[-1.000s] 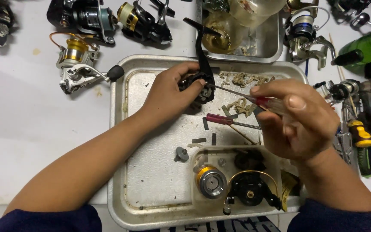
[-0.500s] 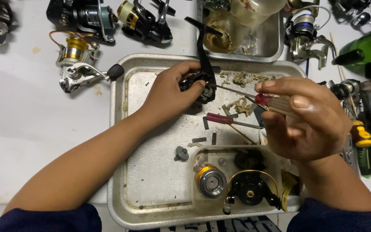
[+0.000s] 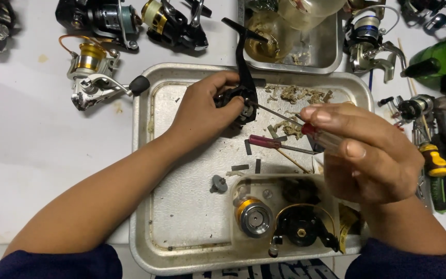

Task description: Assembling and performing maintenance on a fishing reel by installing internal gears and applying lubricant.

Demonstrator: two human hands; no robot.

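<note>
Screwdriver set into a black reel body over the metal tray (image 3: 153,155)

At the tray's twelve o'clock the left hand (image 3: 202,111) grips the black reel body (image 3: 236,101). From four o'clock of it, the right hand (image 3: 370,155) has closed in since a second ago, fingers pinched round the clear-handled screwdriver (image 3: 285,118), whose tip now meets the reel, so the work appears to be on a screw. A red screwdriver (image 3: 267,143) lies between.

Hands working a black fishing-reel body over a metal tray

Left hand (image 3: 202,111) grips the black fishing-reel body (image 3: 236,101) at 12 o'clock of the dented silver metal tray (image 3: 181,227); right hand (image 3: 367,155), at 3 o'clock, holds a clear-handled screwdriver (image 3: 305,126), tip at the reel.
</note>
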